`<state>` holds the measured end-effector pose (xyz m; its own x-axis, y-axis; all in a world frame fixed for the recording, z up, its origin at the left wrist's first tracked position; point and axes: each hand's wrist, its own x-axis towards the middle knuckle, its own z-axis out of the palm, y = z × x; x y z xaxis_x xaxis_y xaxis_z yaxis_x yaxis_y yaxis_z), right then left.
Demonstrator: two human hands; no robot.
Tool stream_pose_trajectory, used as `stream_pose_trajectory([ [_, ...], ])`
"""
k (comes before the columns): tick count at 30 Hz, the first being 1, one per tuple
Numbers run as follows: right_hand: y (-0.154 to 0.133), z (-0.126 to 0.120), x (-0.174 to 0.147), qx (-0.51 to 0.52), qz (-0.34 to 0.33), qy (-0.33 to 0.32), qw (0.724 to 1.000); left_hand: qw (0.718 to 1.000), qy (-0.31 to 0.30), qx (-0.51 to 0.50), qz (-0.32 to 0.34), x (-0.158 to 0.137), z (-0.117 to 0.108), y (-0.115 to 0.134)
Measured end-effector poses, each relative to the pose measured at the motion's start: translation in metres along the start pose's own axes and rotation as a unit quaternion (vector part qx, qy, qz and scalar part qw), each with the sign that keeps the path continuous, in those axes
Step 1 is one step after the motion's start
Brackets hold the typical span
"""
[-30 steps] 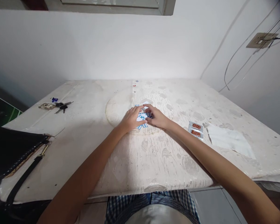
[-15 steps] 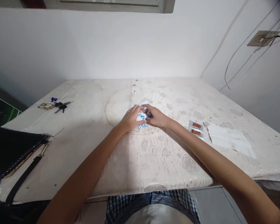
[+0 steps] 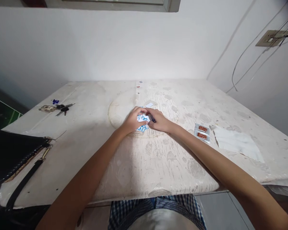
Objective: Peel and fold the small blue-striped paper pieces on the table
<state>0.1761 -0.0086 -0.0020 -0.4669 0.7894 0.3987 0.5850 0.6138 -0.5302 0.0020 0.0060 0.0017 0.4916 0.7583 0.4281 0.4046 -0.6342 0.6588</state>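
Note:
Small white paper pieces with blue outlines (image 3: pixel 142 118) lie in a heap near the middle of the table. My left hand (image 3: pixel 133 120) curls around the heap's left side, its thumb stretched along the near edge. From the right, my right hand (image 3: pixel 159 120) cups the same pieces with bent fingers. The fingertips of both hands meet or nearly meet at the far side of the heap. Some darker blue pieces show in my right palm's shadow. A plain white slip (image 3: pixel 149 104) rests just beyond the fingers. The hands partly hide the heap.
The table (image 3: pixel 153 166) has a pale patterned cover. Keys (image 3: pixel 63 108) lie at left, above a black bag (image 3: pixel 16 156) with a strap. To the right are a blister pack (image 3: pixel 202 132) and a white cloth-like sheet (image 3: pixel 237 143). A socket (image 3: pixel 271 38) with cables is on the wall.
Both hands have shifted slightly left with the heap, and the pieces between them have moved about. More of the plain white slip beyond the fingers shows now.

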Motion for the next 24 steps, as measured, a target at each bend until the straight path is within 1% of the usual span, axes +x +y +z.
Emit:
stream_pose_trajectory([
  [3,0.001,0.001,-0.001,-0.015,0.003,0.008,1.000,0.999,0.004,-0.029,-0.025,0.000,-0.002,-0.002],
  [6,0.002,0.002,-0.002,-0.022,-0.011,0.013,1.000,0.997,0.013,-0.061,-0.054,0.000,-0.003,-0.001],
  [11,0.002,0.004,-0.002,-0.044,-0.024,0.017,0.999,0.985,0.019,-0.140,-0.097,0.000,-0.005,0.003],
  [13,0.001,0.005,-0.002,-0.047,-0.018,0.021,0.999,0.985,0.017,-0.138,-0.101,0.000,-0.004,0.005],
  [17,-0.001,0.004,-0.003,-0.044,0.000,0.020,0.999,0.993,0.032,-0.083,-0.078,-0.002,0.001,0.006],
  [20,-0.002,0.002,-0.003,0.008,0.008,0.022,1.000,0.996,0.057,-0.036,-0.051,-0.003,0.004,0.006],
  [22,-0.003,0.002,-0.002,0.056,-0.001,0.042,0.998,0.997,0.079,-0.003,-0.023,-0.002,0.006,0.007],
  [24,-0.002,0.001,0.000,0.082,-0.007,0.072,0.994,0.995,0.092,0.027,0.017,0.001,0.006,0.008],
])
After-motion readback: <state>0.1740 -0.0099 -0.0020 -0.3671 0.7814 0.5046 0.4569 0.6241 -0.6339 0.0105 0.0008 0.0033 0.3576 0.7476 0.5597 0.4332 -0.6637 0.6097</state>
